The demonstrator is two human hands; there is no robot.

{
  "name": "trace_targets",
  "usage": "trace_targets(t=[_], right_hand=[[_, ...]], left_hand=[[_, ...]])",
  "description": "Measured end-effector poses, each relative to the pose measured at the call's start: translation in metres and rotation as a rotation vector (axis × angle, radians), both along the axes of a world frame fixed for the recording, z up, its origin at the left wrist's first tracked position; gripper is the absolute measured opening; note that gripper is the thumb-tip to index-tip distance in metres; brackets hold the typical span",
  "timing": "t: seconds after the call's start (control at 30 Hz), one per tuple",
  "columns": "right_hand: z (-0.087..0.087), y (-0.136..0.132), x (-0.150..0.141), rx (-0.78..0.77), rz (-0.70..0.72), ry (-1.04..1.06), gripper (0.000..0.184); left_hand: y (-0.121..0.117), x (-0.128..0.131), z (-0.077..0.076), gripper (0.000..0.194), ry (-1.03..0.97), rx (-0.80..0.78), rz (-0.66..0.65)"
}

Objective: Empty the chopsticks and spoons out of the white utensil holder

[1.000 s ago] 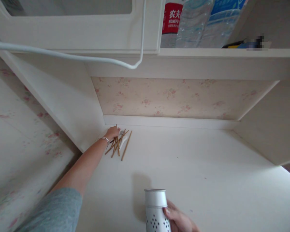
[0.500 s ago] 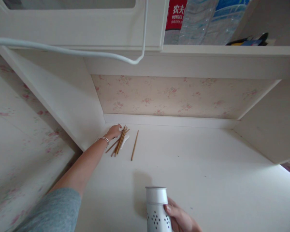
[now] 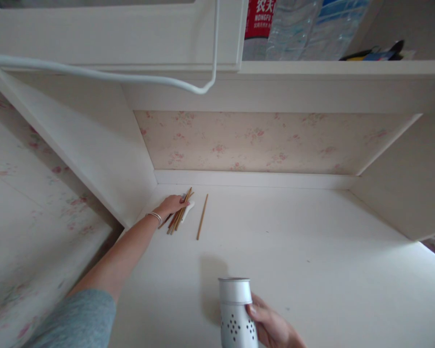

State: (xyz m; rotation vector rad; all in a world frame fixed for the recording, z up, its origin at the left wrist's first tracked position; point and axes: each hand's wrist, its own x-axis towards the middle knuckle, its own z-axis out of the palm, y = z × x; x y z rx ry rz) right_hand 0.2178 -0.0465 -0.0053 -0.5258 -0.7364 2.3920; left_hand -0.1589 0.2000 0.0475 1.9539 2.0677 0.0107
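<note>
View: head cam, only one.
L hand: [image 3: 174, 203] left of ctr, thumb & fingers closed round upper part of stick bundle [image 3: 176, 221].
R hand: [image 3: 271, 323] bottom, right of ctr, thumb & fingers wrapped on side of metal canister [image 3: 235, 309].
Stick bundle: left of ctr, near back edge of surface [image 3: 293, 241]; slanted, lower ends fanned a bit.
Canister pos.: bottom ctr, approx. upright, holes in side, base cut off by frame. Inside n/v; can't tell if resting or held up.
Single stick: [image 3: 202, 217] right of bundle, apart from it, untouched.
White spoon: [image 3: 188, 210] just beside bundle, btwn it & single stick; not gripped as far as seen.
Progress (judged): sticks mostly together, loosely, in L hand; canister in R hand, well apart from them.
Outstanding (judged): single stick & spoon outside the grip; bundle ends uneven.
Qty, sticks: 1 apart; bundle several, overlap + fingers block exact no.
Qty, spoon: 1 seen.
Qty, canister: 1.
Qty, hands: 2, both occupied.
Qty, bottles: [image 3: 290, 29] at least 2, upper right, cropped, on shelf [image 3: 329, 67].
Qty, white cable: [image 3: 130, 76] 1, upper left.
</note>
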Motion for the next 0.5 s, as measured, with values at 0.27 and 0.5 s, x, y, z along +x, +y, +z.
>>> trace_targets(t=[0.27, 0.5], right_hand=[[0.0043, 0.0002, -0.0002, -0.01, -0.003, 0.007, 0.054], [0.0078, 0.0008, -0.0021, -0.009, -0.007, 0.02, 0.052]], left_hand=[[0.0107, 0.0047, -0.0007, 0.033, -0.043, -0.172, 0.068], [0.0092, 0.0065, -0.003, 0.032, -0.133, -0.317, 0.173]])
